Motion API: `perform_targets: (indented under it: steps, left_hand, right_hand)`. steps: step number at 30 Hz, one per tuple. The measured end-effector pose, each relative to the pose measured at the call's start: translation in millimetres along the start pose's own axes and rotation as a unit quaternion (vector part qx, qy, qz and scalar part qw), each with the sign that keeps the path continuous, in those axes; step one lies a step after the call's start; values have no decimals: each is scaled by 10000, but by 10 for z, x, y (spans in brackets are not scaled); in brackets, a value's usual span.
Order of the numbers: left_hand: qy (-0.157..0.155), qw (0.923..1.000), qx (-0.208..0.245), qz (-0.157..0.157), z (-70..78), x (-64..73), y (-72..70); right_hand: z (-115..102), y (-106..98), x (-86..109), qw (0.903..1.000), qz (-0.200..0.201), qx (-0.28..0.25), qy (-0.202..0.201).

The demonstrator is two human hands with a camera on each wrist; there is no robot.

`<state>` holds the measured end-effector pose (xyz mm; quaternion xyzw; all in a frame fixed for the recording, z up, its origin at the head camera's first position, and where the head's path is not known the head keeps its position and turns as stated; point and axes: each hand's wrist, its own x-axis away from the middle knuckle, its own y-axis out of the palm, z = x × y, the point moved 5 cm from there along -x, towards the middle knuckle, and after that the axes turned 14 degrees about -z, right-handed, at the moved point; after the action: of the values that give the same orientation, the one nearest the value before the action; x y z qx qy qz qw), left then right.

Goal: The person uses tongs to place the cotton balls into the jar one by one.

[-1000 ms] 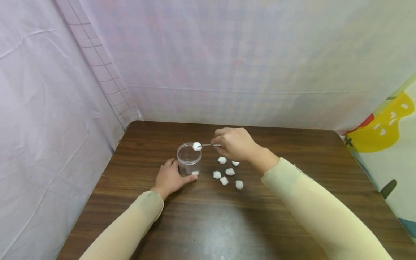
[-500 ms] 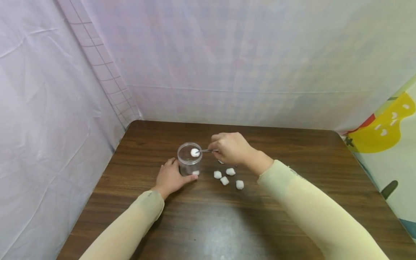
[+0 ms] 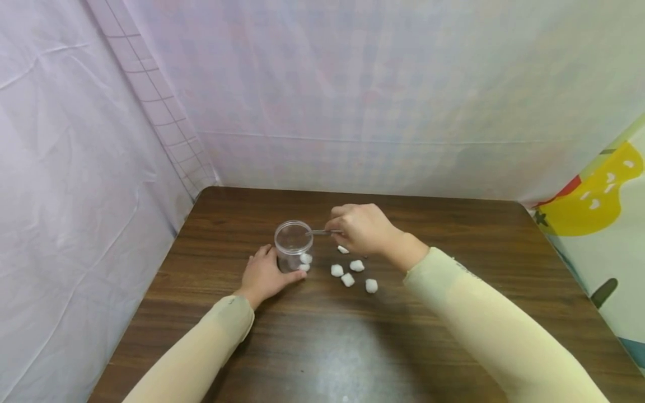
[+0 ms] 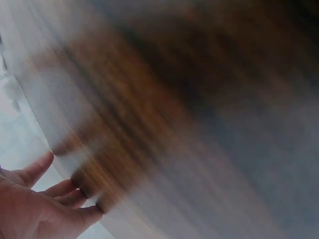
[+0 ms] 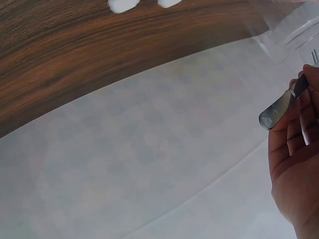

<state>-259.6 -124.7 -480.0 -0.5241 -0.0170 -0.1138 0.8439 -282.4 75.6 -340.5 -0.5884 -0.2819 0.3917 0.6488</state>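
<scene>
A clear, lidless plastic jar [image 3: 289, 246] stands upright on the table in the head view. My left hand [image 3: 263, 276] holds it low down, thumb in front and fingers at its left side. Two white cotton balls [image 3: 305, 258] lie inside, one above the other, against the right wall. My right hand [image 3: 364, 226] pinches metal tweezers [image 3: 325, 232], whose tips reach over the jar's right rim with no cotton between them. In the right wrist view, the rounded end of the tweezers [image 5: 275, 113] sticks out from the fingers. The left wrist view shows my left fingers [image 4: 65, 191] but not the jar.
Several loose cotton balls [image 3: 347, 280] lie on the brown wooden table [image 3: 302, 347], right of the jar and partly under my right hand. A pale curtain [image 3: 353, 112] hangs behind the table's back edge, and a white sheet [image 3: 75, 224] hangs along the left.
The cotton ball in the tweezers went down over the rim, was let go and now rests in the jar on the other one. My right hand shifted slightly; the left stayed put.
</scene>
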Motion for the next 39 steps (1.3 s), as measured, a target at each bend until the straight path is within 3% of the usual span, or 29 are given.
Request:
perform_targets:
  steps: [7,12,23,28,39]
  left_hand:
    - [25,10000,-35,31,7,4,-3]
    - [48,10000,-51,45,8,6,-9]
    - [49,9999,-54,85,2,5,7]
    - [47,10000,-51,64,0,4,9]
    - [45,9999,-78,62,3,2,16]
  right_hand:
    - [226,-54,244,9995,169,-41,270]
    - [466,55,517,9982,128,-76,585]
    - [768,641,1054,9855,-923,-318,1391]
    - [809,781,1122,9820,-1039,-418,1521]
    - [801,863,1068,9826,-1064,-565,1413]
